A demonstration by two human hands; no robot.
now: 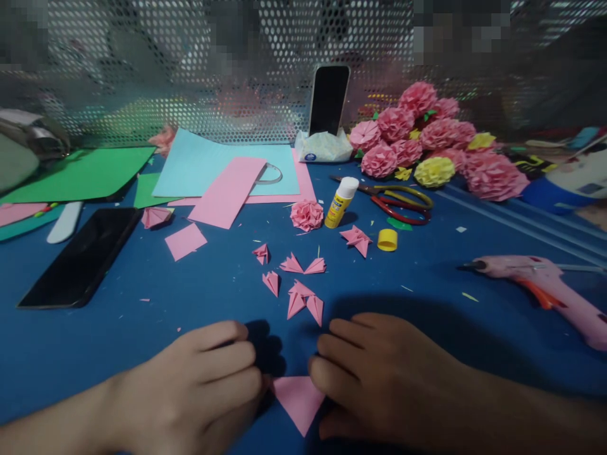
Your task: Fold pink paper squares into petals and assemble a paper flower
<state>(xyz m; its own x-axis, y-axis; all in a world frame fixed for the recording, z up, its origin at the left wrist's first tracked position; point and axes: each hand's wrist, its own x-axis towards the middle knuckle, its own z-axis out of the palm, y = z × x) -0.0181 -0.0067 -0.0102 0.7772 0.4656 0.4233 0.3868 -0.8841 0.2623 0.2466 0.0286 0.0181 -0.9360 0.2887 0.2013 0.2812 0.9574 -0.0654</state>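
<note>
Low in the view, a pink paper triangle points toward me, its flat edge away from me. My left hand has curled fingers at its left corner. The closed fingers of my right hand are on its right corner. Both thumbs are mostly hidden. Just beyond the hands lie several small folded pink paper pieces. Farther back are a round pink paper flower, an upright yellow glue stick and its yellow cap.
A pink glue gun lies at right, and scissors behind the cap. Pink paper flowers are heaped at the back right. At left are a dark phone and coloured paper sheets. A phone stands before a perforated metal panel.
</note>
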